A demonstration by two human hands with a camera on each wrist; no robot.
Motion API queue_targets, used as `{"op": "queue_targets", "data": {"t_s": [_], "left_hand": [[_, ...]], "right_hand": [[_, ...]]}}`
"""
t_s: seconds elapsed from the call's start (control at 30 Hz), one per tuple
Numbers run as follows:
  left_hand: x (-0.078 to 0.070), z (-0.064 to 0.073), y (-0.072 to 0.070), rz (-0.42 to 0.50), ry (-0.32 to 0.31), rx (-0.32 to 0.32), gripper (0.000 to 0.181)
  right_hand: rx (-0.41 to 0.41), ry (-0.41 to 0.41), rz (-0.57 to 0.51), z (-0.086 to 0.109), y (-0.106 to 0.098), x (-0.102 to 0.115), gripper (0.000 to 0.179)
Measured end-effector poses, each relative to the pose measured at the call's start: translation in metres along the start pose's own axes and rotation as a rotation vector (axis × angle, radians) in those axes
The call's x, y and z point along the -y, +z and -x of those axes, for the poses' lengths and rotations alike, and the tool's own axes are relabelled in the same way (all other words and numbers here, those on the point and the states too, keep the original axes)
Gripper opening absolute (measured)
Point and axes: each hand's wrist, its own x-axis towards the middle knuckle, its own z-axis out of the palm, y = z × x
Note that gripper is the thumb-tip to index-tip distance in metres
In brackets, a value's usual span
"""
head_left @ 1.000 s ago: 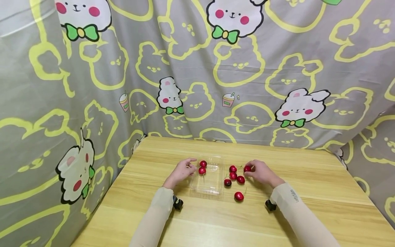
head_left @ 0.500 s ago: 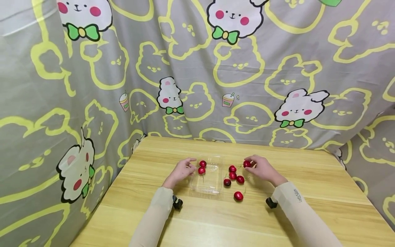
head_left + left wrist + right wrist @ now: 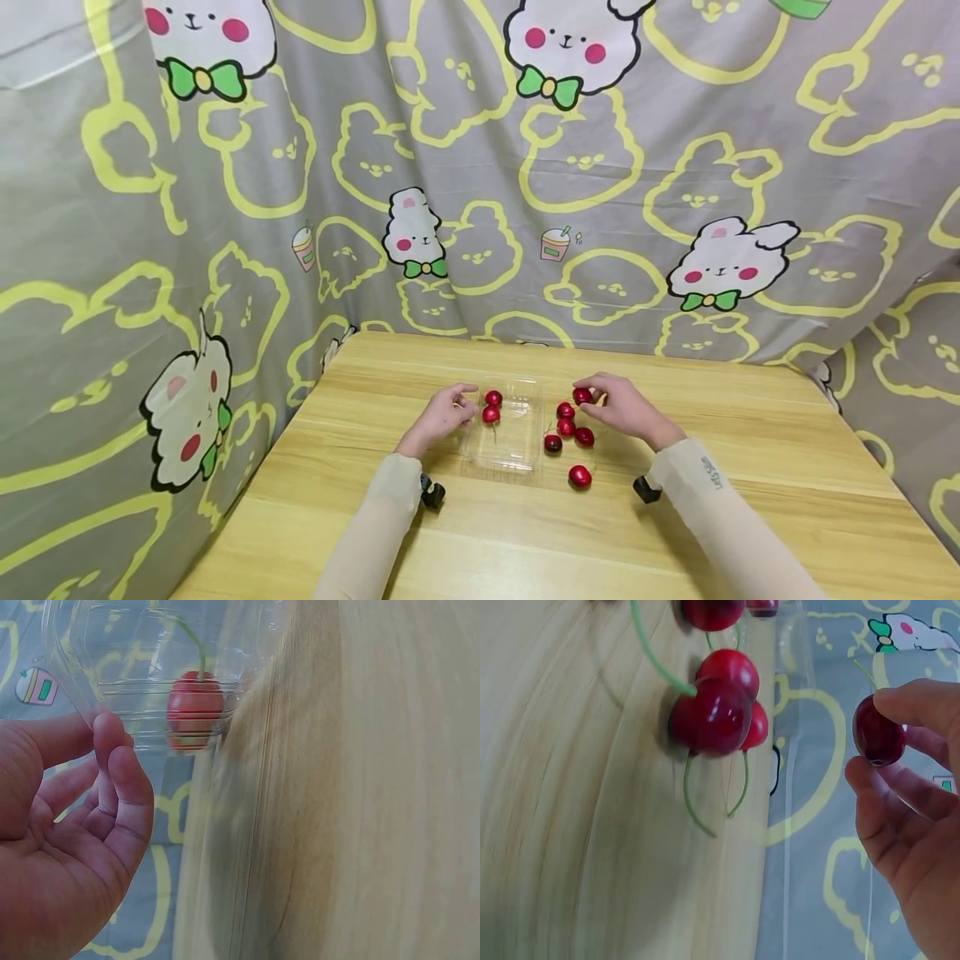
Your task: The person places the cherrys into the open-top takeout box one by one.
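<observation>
My right hand (image 3: 622, 406) pinches a dark red cherry (image 3: 878, 731) between thumb and fingers; its green stem points up. In the head view this cherry is just behind the loose group on the table. My left hand (image 3: 442, 418) pinches the left edge of a clear plastic box (image 3: 517, 446), its fingertips at the rim in the left wrist view. Inside the box, toward its left side, lie two red cherries (image 3: 491, 414). One of them, a cherry with a green stem (image 3: 195, 712), shows through the clear wall in the left wrist view.
Several loose cherries (image 3: 566, 427) with green stems lie to the right of the box on the wooden table (image 3: 510, 542). One cherry (image 3: 580, 477) lies apart, nearer the front. A grey patterned curtain (image 3: 480, 167) hangs behind and at the left.
My right hand has raised its cherry from the table and carried it left, toward the box. The left hand and the box have stayed in place.
</observation>
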Motion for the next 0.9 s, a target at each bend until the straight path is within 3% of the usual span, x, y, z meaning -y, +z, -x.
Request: {"op": "queue_targets", "data": {"t_s": [0.47,0.87,0.9], "left_hand": [[0.003,-0.001,0.001,-0.017,0.000,-0.009,0.045],[-0.005,0.003,0.002,-0.009,-0.001,-0.014,0.044],[-0.001,0.000,0.002,-0.016,0.000,-0.015,0.045]], "right_hand": [[0.075,-0.018,-0.089,-0.015,0.014,0.022,0.034],[0.148,-0.029,-0.082,-0.030,0.030,0.045,0.029],[0.156,-0.029,-0.080,-0.032,0.032,0.047,0.030]]}}
